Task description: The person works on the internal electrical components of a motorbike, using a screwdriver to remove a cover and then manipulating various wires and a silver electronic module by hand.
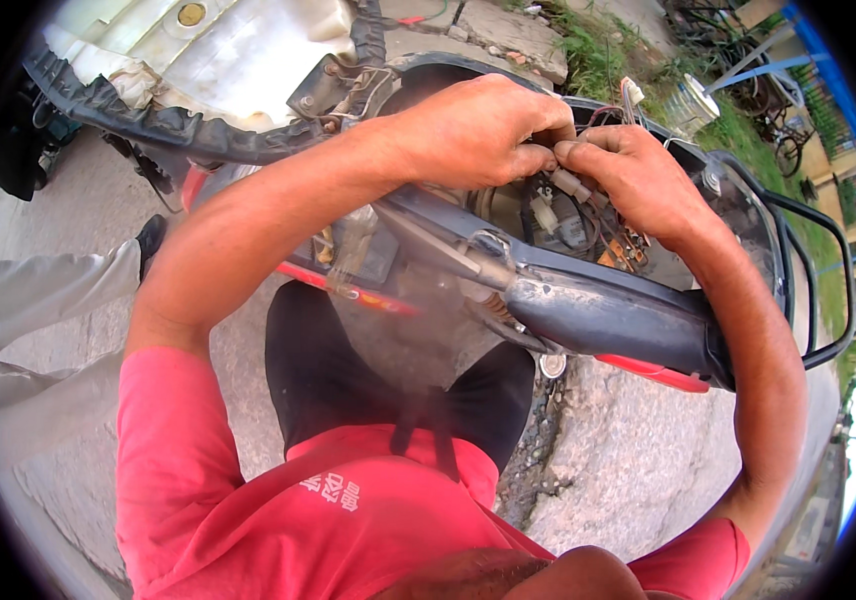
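My left hand (488,135) and my right hand (638,180) meet over the opened rear body of a motorbike (608,310). The thumb and fingers of each are pinched together, with the tips almost touching. Whatever lies between them is small and mostly covered by the fingers. Just below the fingertips sits a pale wire connector (570,185), and a second white connector (544,213) hangs lower among dark wires. Thin reddish wires (603,113) rise behind my hands to a white plug (632,92). An orange-brown part (624,250) lies deeper in the body.
A seat with a white underside (238,60) and black rim lies at upper left. A black grab rail (838,270) curves round the right end. Another person's pale trouser leg (48,300) stands at left. Bicycles (783,130) and grass are at upper right.
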A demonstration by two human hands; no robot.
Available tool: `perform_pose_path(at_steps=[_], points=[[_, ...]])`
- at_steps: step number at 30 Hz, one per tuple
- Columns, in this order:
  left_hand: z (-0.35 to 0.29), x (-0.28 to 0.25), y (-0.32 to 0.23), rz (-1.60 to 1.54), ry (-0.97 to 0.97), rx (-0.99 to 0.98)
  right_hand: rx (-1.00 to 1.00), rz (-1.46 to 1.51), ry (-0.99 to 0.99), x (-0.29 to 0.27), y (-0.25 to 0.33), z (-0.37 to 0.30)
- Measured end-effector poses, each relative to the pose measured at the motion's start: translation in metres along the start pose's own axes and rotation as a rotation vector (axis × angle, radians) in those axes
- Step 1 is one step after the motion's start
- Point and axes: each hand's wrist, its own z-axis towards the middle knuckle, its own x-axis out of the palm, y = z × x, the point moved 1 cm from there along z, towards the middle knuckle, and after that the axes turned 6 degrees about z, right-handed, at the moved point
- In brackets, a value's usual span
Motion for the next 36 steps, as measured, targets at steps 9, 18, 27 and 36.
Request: perform_pose_path(at_steps=[9,18,27,36], points=[[0.002,-0.002,-0.007,0.023,0.019,-0.055,0.012,0.068,-0.064,0.006,-0.006,0.0],[0.001,-0.006,-0.008,-0.028,0.054,-0.102,0.011,0.011,-0.053,0.003,-0.002,-0.003],[-0.004,-0.003,0.009,-0.02,0.202,-0.187,0.033,0.204,-0.085,0.002,-0.011,0.002],[-0.005,0.0,0.012,-0.019,0.233,-0.157,-0.002,0.111,-0.051,-0.003,-0.016,0.006]])
